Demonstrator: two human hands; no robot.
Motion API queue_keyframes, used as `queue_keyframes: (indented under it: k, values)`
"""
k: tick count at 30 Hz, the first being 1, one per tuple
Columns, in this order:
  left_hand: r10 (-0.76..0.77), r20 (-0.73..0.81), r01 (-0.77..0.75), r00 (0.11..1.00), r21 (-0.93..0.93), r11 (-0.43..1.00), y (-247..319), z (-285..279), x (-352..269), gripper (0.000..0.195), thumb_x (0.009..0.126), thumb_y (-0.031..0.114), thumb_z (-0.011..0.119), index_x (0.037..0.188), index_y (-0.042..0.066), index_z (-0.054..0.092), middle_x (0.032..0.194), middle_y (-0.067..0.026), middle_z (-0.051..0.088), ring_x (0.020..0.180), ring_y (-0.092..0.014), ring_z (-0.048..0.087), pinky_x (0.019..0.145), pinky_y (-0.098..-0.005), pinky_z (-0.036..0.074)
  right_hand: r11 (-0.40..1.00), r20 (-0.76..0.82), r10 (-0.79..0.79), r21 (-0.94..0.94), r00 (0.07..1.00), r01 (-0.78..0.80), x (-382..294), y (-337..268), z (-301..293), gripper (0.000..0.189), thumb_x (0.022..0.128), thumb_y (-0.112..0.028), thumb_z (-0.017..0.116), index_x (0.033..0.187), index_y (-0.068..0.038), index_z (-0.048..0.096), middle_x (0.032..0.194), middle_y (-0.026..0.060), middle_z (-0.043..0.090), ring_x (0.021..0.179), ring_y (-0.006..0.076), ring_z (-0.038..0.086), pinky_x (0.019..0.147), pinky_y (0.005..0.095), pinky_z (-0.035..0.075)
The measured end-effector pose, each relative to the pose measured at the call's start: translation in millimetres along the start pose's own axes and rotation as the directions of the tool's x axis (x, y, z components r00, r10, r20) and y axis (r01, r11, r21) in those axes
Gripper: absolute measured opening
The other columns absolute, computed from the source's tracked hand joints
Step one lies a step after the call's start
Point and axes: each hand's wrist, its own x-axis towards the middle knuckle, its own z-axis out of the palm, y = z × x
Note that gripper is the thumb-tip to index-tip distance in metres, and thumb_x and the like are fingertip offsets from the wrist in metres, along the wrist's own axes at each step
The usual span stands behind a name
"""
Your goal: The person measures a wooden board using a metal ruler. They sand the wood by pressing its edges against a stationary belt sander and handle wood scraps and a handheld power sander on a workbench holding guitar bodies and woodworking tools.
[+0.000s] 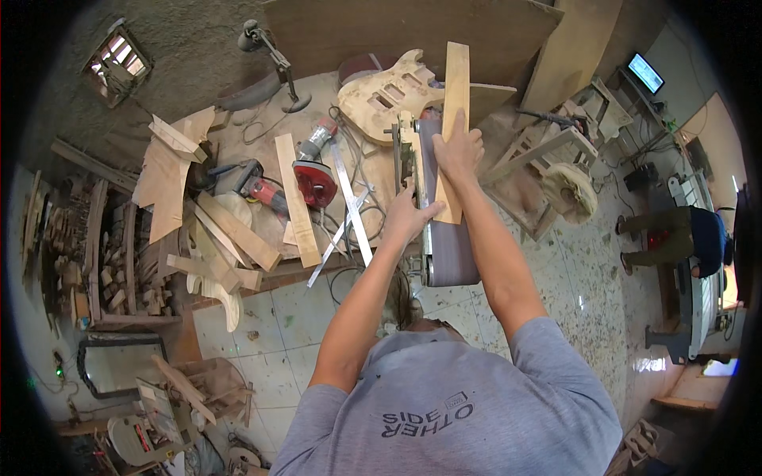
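Note:
A long, pale wooden board [455, 77] lies over the belt of a belt sander [452, 256], slightly tilted across its length. My right hand [461, 149] grips the board near its middle, index finger stretched along the wood. At the near end, the thumb of my left hand [411, 211] presses against the board's edge. The left fingers curl up beside the sander's metal side frame; what they touch is hard to tell. Just beyond the sander rests an unfinished electric guitar body [381, 92] with cut pickup cavities.
Left on the workbench [250, 143] are a red sander [315, 181], a red-bodied power tool [268, 193], metal rulers [351, 202], wood offcuts [238, 232] and a desk lamp [292, 104]. Cables trail near the rulers. At far right, a person [705, 241] bends over a machine [705, 297].

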Motion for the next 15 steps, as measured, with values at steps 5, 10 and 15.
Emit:
queue_keyframes:
  k: [5, 10, 15]
  values:
    - [-0.013, 0.028, 0.016, 1.0, -0.118, 0.993, -13, 2, 4, 0.086, 0.079, 0.029, 0.085, 0.143, -0.012, 0.044, 0.103, -0.0162, 0.073, 0.088, -0.018, 0.07, 0.079, -0.0313, 0.056, 1.0, 0.009, -0.01, 0.005, 1.0, 0.01, -3, -4, 0, 0.088, 0.082, -0.041, 0.062, 0.159, -0.016, 0.029, 0.12, 0.0302, 0.051, 0.11, 0.0464, 0.053, 0.1, 0.0526, 0.039]
    - [0.011, 0.02, -0.009, 1.0, -0.128, 0.992, -14, 5, 6, 0.086, 0.078, 0.03, 0.086, 0.142, -0.012, 0.046, 0.101, -0.0155, 0.073, 0.085, -0.018, 0.07, 0.077, -0.0311, 0.056, 1.0, 0.01, -0.012, 0.01, 1.0, 0.012, -2, 0, 0, 0.088, 0.082, -0.041, 0.062, 0.159, -0.016, 0.029, 0.12, 0.0305, 0.051, 0.11, 0.0467, 0.053, 0.101, 0.0528, 0.039]
    - [-0.002, 0.005, 0.002, 1.0, -0.048, 0.999, -9, 3, 3, 0.09, 0.076, 0.036, 0.087, 0.141, -0.012, 0.047, 0.107, -0.0193, 0.073, 0.092, -0.021, 0.07, 0.082, -0.033, 0.056, 1.0, 0.016, -0.022, -0.002, 1.0, 0.022, -2, 0, 0, 0.088, 0.081, -0.041, 0.063, 0.159, -0.015, 0.03, 0.119, 0.0304, 0.051, 0.11, 0.0469, 0.053, 0.1, 0.0532, 0.039]
